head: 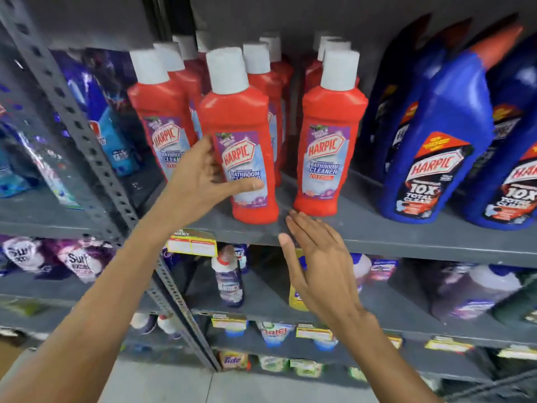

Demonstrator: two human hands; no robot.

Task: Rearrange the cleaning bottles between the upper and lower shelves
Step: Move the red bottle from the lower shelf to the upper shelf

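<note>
Several red Harpic bathroom cleaner bottles with white caps stand in rows on the upper grey shelf (377,231). My left hand (200,181) wraps around the lower part of the front middle red bottle (241,120), thumb across its label, fingers behind its left side. That bottle stands at the shelf's front edge. My right hand (316,263) is open with flat fingers, hovering just below the shelf edge, fingertips near the base of the right red bottle (329,135). On the lower shelf (270,303) stand a purple Domex bottle (229,277) and a yellow bottle (296,301) partly hidden by my right hand.
Large blue Harpic bottles (436,141) fill the upper shelf's right side. A slotted grey upright (96,158) divides this bay from detergent pouches (84,260) on the left. Yellow price tags (191,244) hang on shelf edges. Lower shelves hold Ariel and Tide packs.
</note>
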